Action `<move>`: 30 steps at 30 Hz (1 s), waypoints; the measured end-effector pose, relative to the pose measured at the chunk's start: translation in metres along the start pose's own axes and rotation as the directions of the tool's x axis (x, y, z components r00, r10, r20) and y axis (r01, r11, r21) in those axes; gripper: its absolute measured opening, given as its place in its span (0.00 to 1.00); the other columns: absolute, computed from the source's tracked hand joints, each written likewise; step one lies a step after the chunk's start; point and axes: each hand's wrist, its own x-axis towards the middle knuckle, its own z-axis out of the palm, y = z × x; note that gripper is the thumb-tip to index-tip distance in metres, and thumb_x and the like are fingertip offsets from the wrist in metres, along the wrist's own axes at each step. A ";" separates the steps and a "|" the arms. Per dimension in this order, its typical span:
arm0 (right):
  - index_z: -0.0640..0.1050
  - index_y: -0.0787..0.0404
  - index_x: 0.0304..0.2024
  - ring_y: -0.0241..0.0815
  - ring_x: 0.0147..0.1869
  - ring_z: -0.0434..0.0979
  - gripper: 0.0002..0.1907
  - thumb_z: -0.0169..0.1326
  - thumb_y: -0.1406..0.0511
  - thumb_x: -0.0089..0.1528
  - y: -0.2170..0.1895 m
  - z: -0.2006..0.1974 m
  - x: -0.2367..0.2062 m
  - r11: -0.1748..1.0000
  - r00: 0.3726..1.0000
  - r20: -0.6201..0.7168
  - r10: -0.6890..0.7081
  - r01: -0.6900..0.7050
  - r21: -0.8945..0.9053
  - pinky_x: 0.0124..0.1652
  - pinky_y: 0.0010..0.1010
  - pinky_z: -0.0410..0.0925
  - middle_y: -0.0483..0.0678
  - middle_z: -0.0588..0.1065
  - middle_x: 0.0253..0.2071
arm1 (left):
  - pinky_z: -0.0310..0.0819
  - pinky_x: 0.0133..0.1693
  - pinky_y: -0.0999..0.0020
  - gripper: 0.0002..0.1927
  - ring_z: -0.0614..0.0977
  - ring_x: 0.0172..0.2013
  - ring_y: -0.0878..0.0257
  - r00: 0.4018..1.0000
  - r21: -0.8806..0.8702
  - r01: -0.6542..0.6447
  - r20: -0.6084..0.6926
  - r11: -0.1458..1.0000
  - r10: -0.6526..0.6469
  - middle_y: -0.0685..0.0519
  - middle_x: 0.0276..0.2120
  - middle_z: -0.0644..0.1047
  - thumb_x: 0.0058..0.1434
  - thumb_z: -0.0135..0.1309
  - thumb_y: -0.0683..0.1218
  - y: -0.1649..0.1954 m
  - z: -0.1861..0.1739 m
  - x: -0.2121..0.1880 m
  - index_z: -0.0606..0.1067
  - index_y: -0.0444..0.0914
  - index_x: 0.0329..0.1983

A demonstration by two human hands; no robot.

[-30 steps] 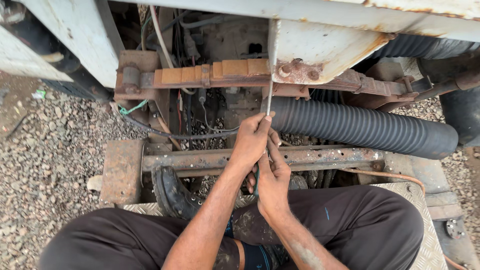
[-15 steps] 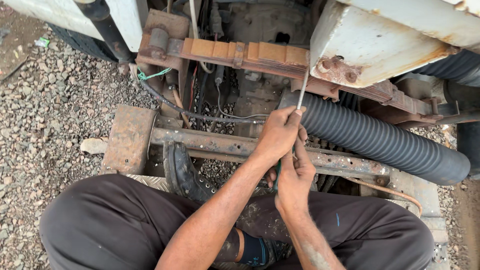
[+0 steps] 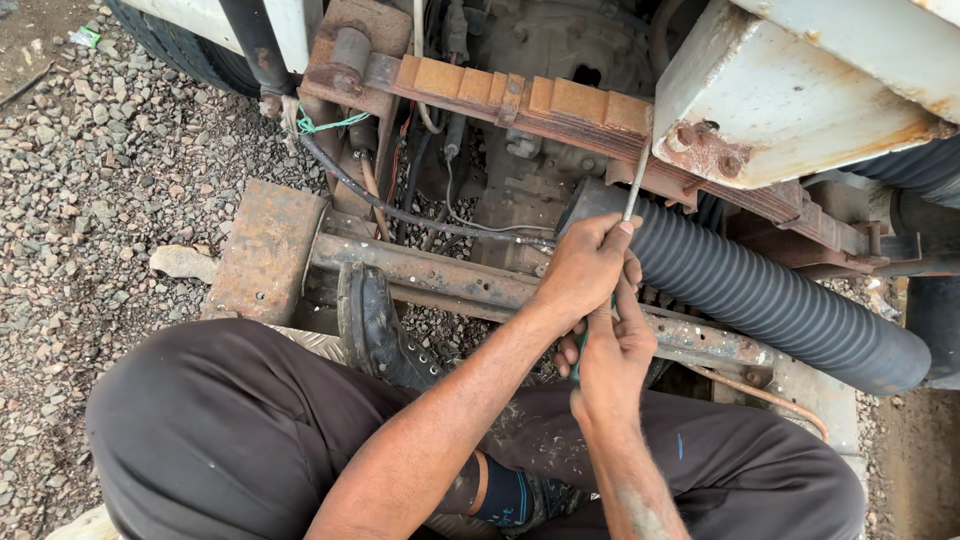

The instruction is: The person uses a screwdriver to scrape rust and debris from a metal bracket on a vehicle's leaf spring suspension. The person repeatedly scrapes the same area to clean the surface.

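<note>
We are gripping a long screwdriver (image 3: 630,200) with both hands. Our left hand (image 3: 585,270) is clenching its metal shaft high up, while our right hand (image 3: 612,355) is grasping the green handle just below, the two hands touching. The shaft is rising toward the rusty bolted corner of the white body panel (image 3: 790,100), just above the black corrugated hose (image 3: 780,300). Our black boot (image 3: 375,325) is resting against the rusted frame rail (image 3: 440,275), beside the gravel (image 3: 100,200).
</note>
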 end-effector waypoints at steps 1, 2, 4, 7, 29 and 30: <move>0.68 0.60 0.70 0.29 0.16 0.63 0.24 0.46 0.66 0.71 -0.002 0.001 0.000 1.000 1.000 -0.003 0.008 -0.008 -0.005 0.14 0.24 0.59 0.42 0.66 0.22 | 0.71 0.22 0.70 0.22 0.76 0.19 0.70 1.000 0.004 -0.003 0.002 1.000 0.003 0.54 0.22 0.78 0.73 0.40 0.48 0.001 0.000 0.000 0.72 0.35 0.65; 0.69 0.60 0.70 0.29 0.16 0.63 0.24 0.47 0.65 0.71 -0.005 0.001 -0.001 1.000 1.000 -0.005 0.016 -0.016 -0.010 0.14 0.24 0.59 0.42 0.66 0.23 | 0.71 0.21 0.70 0.22 0.76 0.19 0.70 1.000 0.009 -0.006 0.005 1.000 0.006 0.54 0.23 0.78 0.73 0.40 0.48 0.001 0.000 0.000 0.71 0.35 0.65; 0.69 0.59 0.69 0.29 0.16 0.63 0.24 0.47 0.65 0.71 -0.010 0.001 -0.001 0.999 0.999 -0.023 0.042 -0.042 -0.009 0.14 0.24 0.59 0.42 0.66 0.23 | 0.71 0.21 0.70 0.22 0.76 0.19 0.70 1.000 0.003 -0.016 0.010 1.000 0.015 0.54 0.23 0.78 0.73 0.40 0.48 0.001 0.000 0.000 0.71 0.36 0.65; 0.70 0.58 0.70 0.29 0.16 0.63 0.24 0.47 0.64 0.70 -0.017 0.000 -0.003 0.998 0.998 -0.034 0.052 -0.053 -0.018 0.14 0.23 0.59 0.42 0.66 0.24 | 0.71 0.21 0.70 0.21 0.76 0.19 0.70 0.999 -0.020 -0.032 0.015 0.999 0.032 0.54 0.23 0.78 0.73 0.41 0.48 0.001 0.001 0.000 0.71 0.35 0.65; 0.73 0.63 0.62 0.31 0.18 0.65 0.18 0.43 0.64 0.73 -0.021 0.005 -0.003 1.000 0.998 -0.061 -0.002 0.000 -0.026 0.14 0.22 0.59 0.43 0.69 0.26 | 0.75 0.23 0.65 0.20 0.79 0.18 0.64 0.999 0.048 -0.043 0.014 0.998 0.042 0.54 0.25 0.82 0.74 0.40 0.49 0.013 -0.008 -0.007 0.76 0.32 0.55; 0.74 0.62 0.62 0.30 0.17 0.65 0.18 0.43 0.64 0.73 -0.019 0.004 -0.002 0.999 0.998 -0.063 -0.009 0.007 -0.042 0.14 0.22 0.59 0.43 0.68 0.25 | 0.78 0.27 0.66 0.20 0.82 0.20 0.66 0.998 0.077 -0.069 0.005 0.995 0.069 0.54 0.25 0.83 0.76 0.40 0.50 0.011 -0.006 -0.006 0.77 0.31 0.54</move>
